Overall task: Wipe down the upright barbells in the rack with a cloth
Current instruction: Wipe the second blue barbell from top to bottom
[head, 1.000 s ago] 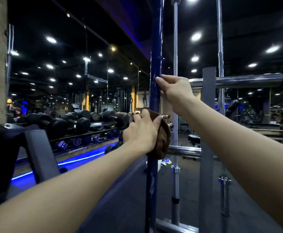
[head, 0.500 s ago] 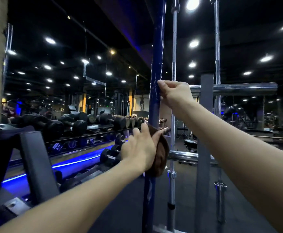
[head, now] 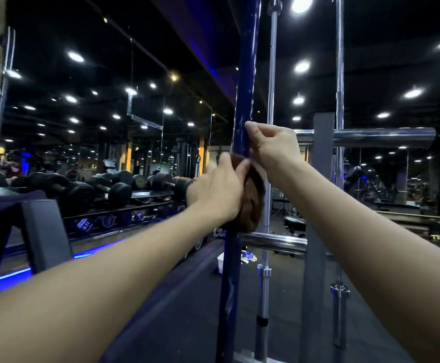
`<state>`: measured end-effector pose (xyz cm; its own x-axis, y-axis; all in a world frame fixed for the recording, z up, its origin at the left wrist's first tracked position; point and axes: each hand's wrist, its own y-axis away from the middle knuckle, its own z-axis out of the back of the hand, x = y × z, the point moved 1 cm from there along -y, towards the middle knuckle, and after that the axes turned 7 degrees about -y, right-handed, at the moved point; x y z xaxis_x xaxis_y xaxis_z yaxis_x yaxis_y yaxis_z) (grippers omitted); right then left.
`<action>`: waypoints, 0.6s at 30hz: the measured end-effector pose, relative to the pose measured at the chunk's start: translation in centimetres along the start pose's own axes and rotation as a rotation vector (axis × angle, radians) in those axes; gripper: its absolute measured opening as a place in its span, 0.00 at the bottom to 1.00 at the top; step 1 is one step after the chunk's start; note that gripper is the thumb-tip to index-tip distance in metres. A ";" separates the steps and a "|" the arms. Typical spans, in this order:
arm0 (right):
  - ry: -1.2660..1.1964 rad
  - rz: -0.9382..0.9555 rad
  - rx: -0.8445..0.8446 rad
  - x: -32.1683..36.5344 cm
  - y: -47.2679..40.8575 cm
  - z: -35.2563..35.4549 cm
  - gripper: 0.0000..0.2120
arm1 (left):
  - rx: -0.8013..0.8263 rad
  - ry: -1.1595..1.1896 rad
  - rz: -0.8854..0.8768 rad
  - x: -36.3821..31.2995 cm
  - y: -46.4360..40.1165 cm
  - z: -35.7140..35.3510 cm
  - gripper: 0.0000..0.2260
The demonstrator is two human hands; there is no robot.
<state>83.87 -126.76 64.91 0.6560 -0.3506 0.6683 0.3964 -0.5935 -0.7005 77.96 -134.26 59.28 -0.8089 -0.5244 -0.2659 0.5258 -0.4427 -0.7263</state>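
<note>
From the head camera, both bare forearms reach forward to a dark blue upright barbell that runs from the floor to beyond the top of the view. The left hand presses a brown cloth against this bar at about mid-height; its fingers are curled round the bar and the cloth, the thumb lying over the cloth's upper edge, and the cloth bunches out to the right of the bar below the hand. The right hand grips the same blue bar just above the cloth, fingers curled together round the shaft with the knuckles facing the camera, and its lower edge is touching or nearly touching the top of the cloth; which of the two cannot be told. Just to the right of the blue bar stands a chrome barbell, also upright, with its sleeve collar low down near the floor, and further right a second chrome barbell stands upright behind a grey rack post. Two horizontal chrome rails of the rack cross behind the hands, one at the height of the right hand and one below the cloth. To the left, a row of black dumbbells sits on a long rack before a mirrored wall, with a blue light strip at floor level, and round ceiling lights shine overhead.
</note>
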 end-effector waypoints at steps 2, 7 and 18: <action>-0.007 -0.029 -0.004 -0.3 0.7 0.0 0.11 | 0.049 -0.054 -0.003 0.8 2.7 -1.8 0.24; 0.046 -0.060 0.001 0.2 1.8 0.0 0.12 | 0.105 -0.123 -0.005 1.2 3.6 -2.0 0.24; 0.057 -0.063 0.007 -0.5 1.5 0.4 0.10 | 0.033 -0.083 0.003 1.0 3.7 -2.8 0.23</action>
<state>84.35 -127.19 63.44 0.5920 -0.3536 0.7242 0.4403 -0.6107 -0.6581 78.32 -134.38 54.59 -0.7835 -0.5835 -0.2136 0.5377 -0.4644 -0.7037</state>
